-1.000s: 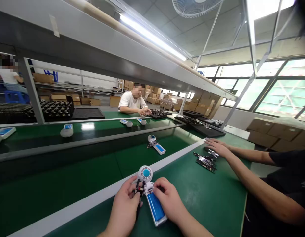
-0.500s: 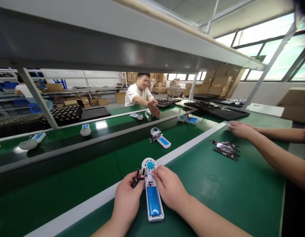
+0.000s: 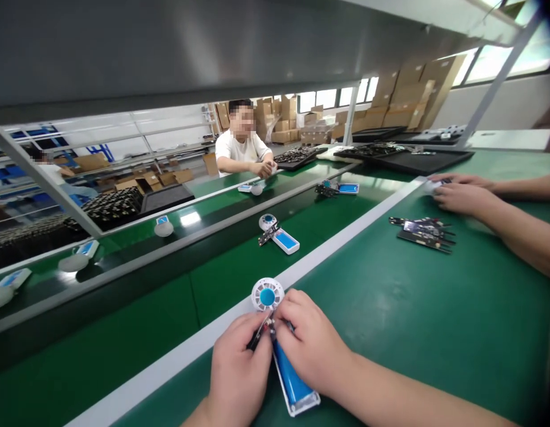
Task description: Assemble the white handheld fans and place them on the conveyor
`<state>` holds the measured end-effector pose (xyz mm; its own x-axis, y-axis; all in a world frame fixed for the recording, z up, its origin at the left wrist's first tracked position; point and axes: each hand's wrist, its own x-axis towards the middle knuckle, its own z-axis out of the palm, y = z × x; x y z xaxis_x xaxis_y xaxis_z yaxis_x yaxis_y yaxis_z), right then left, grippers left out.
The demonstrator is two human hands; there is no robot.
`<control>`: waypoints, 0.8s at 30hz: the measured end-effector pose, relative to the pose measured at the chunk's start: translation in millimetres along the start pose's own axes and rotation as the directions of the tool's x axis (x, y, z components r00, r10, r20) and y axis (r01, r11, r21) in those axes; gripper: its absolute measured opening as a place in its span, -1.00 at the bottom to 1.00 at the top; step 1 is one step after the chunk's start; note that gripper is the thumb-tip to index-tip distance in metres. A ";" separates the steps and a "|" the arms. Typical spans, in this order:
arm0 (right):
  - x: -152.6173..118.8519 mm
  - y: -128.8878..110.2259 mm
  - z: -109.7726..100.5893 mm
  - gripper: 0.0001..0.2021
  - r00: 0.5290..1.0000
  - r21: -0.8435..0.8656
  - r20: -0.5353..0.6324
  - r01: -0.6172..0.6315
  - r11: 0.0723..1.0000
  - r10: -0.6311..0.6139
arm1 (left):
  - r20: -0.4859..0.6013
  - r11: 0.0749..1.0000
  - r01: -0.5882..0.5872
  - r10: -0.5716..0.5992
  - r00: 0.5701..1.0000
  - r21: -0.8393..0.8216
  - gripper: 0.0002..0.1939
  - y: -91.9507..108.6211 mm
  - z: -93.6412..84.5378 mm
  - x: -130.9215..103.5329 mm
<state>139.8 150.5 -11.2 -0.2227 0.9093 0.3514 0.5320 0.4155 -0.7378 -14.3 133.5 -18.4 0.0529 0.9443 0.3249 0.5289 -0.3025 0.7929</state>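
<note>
A small handheld fan [image 3: 296, 379] with its casing open lies at the green worktop's front, a blue battery in its handle and a round white head with a blue hub. My left hand [image 3: 239, 362] pinches a dark circuit board [image 3: 256, 339] beside the fan's neck. Closed around the neck and upper handle is my right hand [image 3: 312, 344], its fingertips meeting the left ones at the board. A dark edge shows between the right fingers; the exact contact there is hidden.
On the green conveyor [image 3: 145, 320] lies another open fan [image 3: 286, 240] with a board across it; more fans lie farther along. A stack of circuit boards [image 3: 423, 233] rests on the worktop. A co-worker's hands [image 3: 466, 193] are at the right, another person [image 3: 241, 148] sits opposite. Overhead hangs a shelf [image 3: 168, 53].
My right fingers have closed in over the fan's neck toward the board. The fan's handle has swung rightward and the board has turned. The person opposite has drawn their outstretched hand back.
</note>
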 end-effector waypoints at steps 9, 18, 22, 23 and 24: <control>-2.3 -5.3 -2.6 -0.82 1.000 0.005 0.000 0.005 1.000 -0.005 | -0.009 0.998 -0.007 0.007 1.000 0.063 -0.74 6.3 -1.2 3.9; -1.6 -8.6 -2.9 -0.76 0.990 0.087 -0.048 -0.131 0.987 0.136 | 0.037 0.988 -0.111 0.107 0.994 0.108 -0.69 -1.3 -1.1 0.6; -1.3 -8.1 -3.3 -0.76 0.991 0.116 -0.030 -0.129 0.985 0.133 | 0.034 0.985 -0.118 0.115 0.993 0.123 -0.70 -1.6 -1.4 -0.5; -1.3 -7.9 -3.6 -0.76 0.991 0.121 -0.025 -0.128 0.984 0.132 | 0.031 0.986 -0.113 0.110 0.994 0.124 -0.70 -1.4 -1.5 -0.8; -1.3 -7.7 -3.8 -0.76 0.991 0.123 -0.022 -0.129 0.984 0.132 | 0.028 0.987 -0.105 0.103 0.994 0.122 -0.70 -1.1 -1.4 -0.9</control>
<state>139.1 146.1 -3.7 -0.1322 0.9556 0.2635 0.4517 0.2947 -0.8421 -16.2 132.8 -18.8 0.1310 0.9115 0.3900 0.6197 -0.3823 0.6854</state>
